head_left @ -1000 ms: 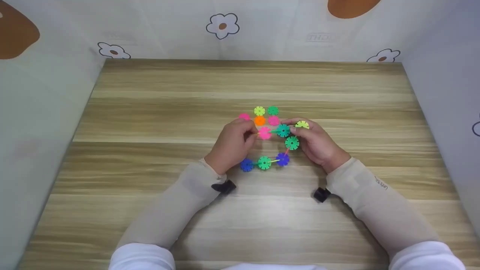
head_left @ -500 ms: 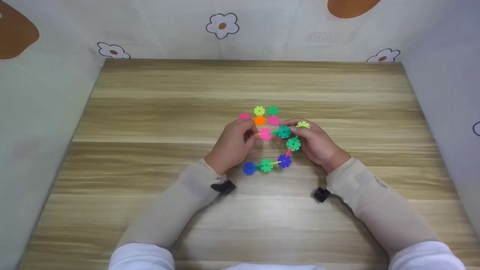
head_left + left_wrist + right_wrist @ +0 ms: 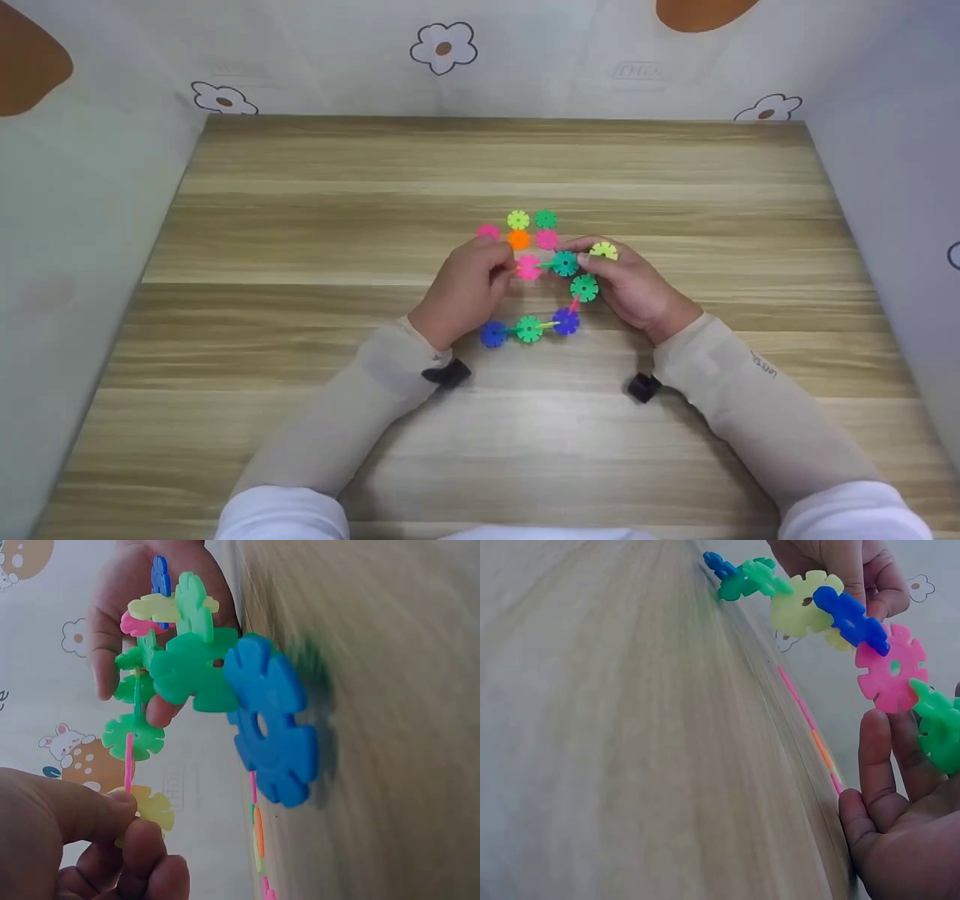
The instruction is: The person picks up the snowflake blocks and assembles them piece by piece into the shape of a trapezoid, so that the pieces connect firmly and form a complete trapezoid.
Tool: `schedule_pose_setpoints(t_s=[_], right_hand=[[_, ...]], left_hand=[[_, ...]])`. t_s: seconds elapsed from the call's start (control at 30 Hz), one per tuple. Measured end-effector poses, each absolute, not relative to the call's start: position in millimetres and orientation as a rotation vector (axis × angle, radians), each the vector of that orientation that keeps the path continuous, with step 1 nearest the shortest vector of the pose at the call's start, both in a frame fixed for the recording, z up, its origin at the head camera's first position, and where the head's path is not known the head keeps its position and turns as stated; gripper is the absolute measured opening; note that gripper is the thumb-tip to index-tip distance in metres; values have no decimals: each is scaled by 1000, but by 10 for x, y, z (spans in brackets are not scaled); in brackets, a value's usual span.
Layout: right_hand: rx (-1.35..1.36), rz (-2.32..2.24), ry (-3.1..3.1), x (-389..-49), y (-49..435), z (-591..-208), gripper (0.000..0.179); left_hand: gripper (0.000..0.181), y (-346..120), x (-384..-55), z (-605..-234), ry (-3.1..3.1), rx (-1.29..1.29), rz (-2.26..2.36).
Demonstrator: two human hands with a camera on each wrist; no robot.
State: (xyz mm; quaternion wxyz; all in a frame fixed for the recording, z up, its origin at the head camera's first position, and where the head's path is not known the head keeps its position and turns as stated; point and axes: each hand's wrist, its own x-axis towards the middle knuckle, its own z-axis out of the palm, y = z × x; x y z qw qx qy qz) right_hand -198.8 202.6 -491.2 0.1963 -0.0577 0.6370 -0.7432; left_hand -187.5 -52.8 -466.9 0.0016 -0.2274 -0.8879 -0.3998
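Note:
A curved chain of slotted plastic snowflake discs (image 3: 584, 288) hangs between both hands, in green, blue, pink and yellow. My left hand (image 3: 466, 281) pinches a yellow disc (image 3: 154, 808) between thumb and fingers at one end; it joins an upright pink disc (image 3: 129, 757). On the other side, my right hand (image 3: 637, 289) holds the chain with its thumb at a teal-green disc (image 3: 565, 263). Another yellow disc (image 3: 604, 251) shows above that thumb. The chain's free end, a blue disc (image 3: 274, 727), dangles close over the table, nearest the left wrist camera.
Loose discs lie flat beyond the hands on the wooden table (image 3: 337, 165): yellow (image 3: 518, 220), green (image 3: 546, 219), orange (image 3: 519, 239) and two pink ones, the left pink disc (image 3: 488, 232) partly behind my left hand. Patterned walls (image 3: 337, 60) enclose the table's back and sides.
The chain's hanging part swung slightly right and toward me, then back left. Both hands stay in nearly the same place, still holding the chain. The loose discs have not moved.

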Motion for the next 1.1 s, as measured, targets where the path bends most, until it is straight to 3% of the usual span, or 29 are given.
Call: schedule_pose_setpoints(t_s=[0.53,0.77,1.1], right_hand=[[-216,-2185,1632,-1993,2057,-4929,28],[-62,-2299,1520,-2056,2102,-4979,25],[58,-2258,1579,-2043,2078,-4952,24]], left_hand=[[6,-529,-1927,-4704,-2809,-609,-1448],[29,-663,-2072,-4731,-2799,-405,-1602],[38,-732,-2140,-4756,-3145,-341,-1324]])
